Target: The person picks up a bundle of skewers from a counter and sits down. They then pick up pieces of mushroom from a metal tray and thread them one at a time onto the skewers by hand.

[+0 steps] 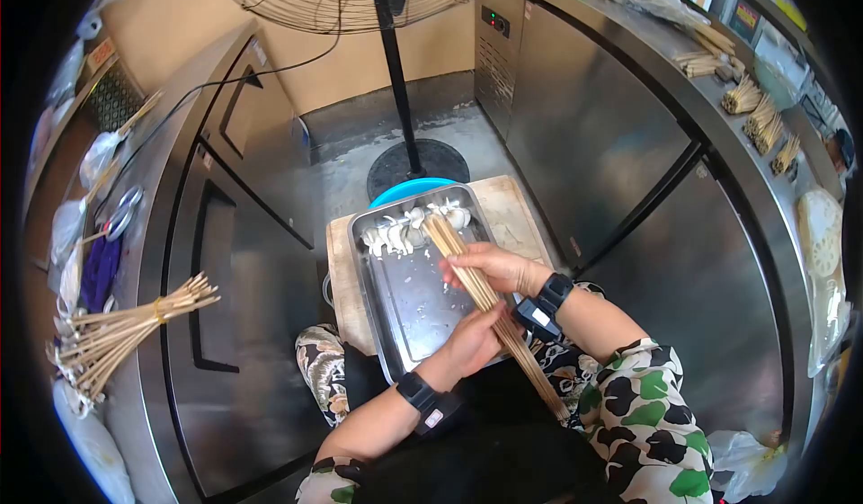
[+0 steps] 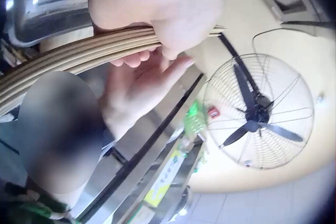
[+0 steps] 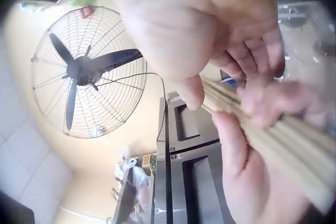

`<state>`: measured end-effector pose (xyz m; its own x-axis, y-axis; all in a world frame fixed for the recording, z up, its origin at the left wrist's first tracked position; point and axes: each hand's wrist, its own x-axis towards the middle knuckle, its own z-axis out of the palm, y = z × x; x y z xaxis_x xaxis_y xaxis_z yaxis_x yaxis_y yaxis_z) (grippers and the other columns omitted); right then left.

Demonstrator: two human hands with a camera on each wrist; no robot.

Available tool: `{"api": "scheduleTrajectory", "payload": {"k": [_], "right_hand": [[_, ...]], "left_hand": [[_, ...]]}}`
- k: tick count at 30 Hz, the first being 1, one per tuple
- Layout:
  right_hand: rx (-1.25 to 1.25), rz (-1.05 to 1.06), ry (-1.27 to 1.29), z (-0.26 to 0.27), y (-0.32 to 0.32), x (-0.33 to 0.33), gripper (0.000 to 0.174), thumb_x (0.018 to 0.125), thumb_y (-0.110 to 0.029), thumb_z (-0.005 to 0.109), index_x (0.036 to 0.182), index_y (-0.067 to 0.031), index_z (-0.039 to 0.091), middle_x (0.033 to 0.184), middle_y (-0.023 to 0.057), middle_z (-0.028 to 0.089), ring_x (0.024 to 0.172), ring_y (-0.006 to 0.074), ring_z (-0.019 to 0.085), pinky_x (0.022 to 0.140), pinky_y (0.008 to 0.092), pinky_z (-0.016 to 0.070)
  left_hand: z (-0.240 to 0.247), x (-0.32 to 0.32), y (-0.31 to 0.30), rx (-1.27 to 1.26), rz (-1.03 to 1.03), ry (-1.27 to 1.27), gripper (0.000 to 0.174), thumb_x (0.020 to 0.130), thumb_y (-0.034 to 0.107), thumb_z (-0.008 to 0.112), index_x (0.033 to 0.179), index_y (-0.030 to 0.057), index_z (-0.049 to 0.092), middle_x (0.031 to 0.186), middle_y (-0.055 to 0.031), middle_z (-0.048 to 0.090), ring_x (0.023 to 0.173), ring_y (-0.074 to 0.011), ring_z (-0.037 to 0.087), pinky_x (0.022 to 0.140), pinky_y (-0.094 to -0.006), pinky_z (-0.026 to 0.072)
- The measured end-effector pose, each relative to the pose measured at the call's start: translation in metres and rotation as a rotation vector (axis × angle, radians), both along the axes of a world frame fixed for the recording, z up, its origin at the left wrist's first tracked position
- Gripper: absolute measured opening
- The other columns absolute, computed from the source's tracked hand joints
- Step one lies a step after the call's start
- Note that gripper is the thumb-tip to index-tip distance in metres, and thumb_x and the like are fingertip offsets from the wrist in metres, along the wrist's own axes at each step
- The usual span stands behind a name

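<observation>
Head view: a long bundle of slim, pale tan wooden sticks (image 1: 447,240) slants across the front of the person, its long axis running from the far left to the near right. Its far end lies over a rectangular silver metal tray (image 1: 400,302), near some white pieces (image 1: 395,237); its near end reaches beside the patterned clothing. The sticks are straight and lie side by side. The right hand (image 1: 497,267) comes in from the right, its grip closed round the far part, thumb on top. The left hand (image 1: 471,343) holds the bundle nearer the body, its grip clamped on it too.

Left wrist view: the bundle runs from lower left to upper right, its sticks layered in pale strips. The left hand is above; the right hand is below, thumb extended.

Right wrist view: the bundle slopes from upper left to lower right, blurred at the near end. The right thumb touches it; the left hand cradles it from beneath.
</observation>
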<state>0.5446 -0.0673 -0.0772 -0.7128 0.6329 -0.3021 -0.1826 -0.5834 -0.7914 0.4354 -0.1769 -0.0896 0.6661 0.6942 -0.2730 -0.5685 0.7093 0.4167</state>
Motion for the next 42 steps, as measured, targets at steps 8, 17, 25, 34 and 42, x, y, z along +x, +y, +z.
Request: {"api": "scheduleTrajectory", "payload": {"k": [8,17,25,34,42], "right_hand": [[-0.111,-0.168,-0.007,-0.069,-0.007,0.004,0.017,0.078,-0.013,0.063,0.089,-0.0047,0.054,0.073,0.003,0.056,0.063,0.0098,0.054,0.053,0.022,0.0441],[-0.155,-0.338,0.147,-0.048,0.019,0.01,0.015,0.078,-0.008,0.063,0.091,-0.0044,0.055,0.073,0.0039,0.059,0.058,0.0087,0.057,0.052,0.0211,0.0486],[-0.053,-0.242,0.133,-0.039,0.008,0.007,0.026,0.075,-0.008,0.065,0.099,-0.0031,0.056,0.089,0.0042,0.061,0.075,0.0096,0.058,0.064,0.0227,0.046],[0.081,-0.039,0.04,-0.046,-0.006,0.003,0.027,0.075,-0.006,0.064,0.1,-0.0041,0.055,0.082,0.0022,0.057,0.069,0.0086,0.054,0.059,0.0229,0.0435],[-0.052,-0.261,0.008,-0.043,0.003,0.012,0.018,0.074,-0.007,0.064,0.088,-0.001,0.056,0.068,0.0043,0.056,0.056,0.0103,0.054,0.047,0.023,0.0425]], "left_hand": [[-0.021,-0.018,0.009,0.177,-0.217,0.452,0.029,0.093,0.021,0.044,0.117,0.0037,0.045,0.116,-0.0114,0.053,0.107,-0.0207,0.051,0.095,-0.0355,0.0396],[0.0,-0.033,0.089,0.138,0.191,0.717,0.016,0.09,0.022,0.053,0.09,0.0065,0.054,0.079,-0.0022,0.058,0.069,-0.0107,0.057,0.062,-0.021,0.0476],[0.009,-0.042,0.111,0.172,0.37,0.761,0.01,0.087,0.018,0.057,0.087,0.008,0.057,0.072,0.0005,0.057,0.062,-0.0074,0.055,0.057,-0.0189,0.0463],[0.0,-0.069,0.104,0.148,0.366,0.841,0.005,0.084,0.012,0.06,0.082,0.009,0.057,0.068,0.002,0.055,0.058,-0.0067,0.051,0.052,-0.0178,0.0398],[-0.003,-0.066,0.127,0.212,0.328,0.783,0.009,0.085,0.016,0.058,0.081,0.0091,0.054,0.071,0.0009,0.054,0.062,-0.0081,0.052,0.055,-0.0198,0.0408]]}}
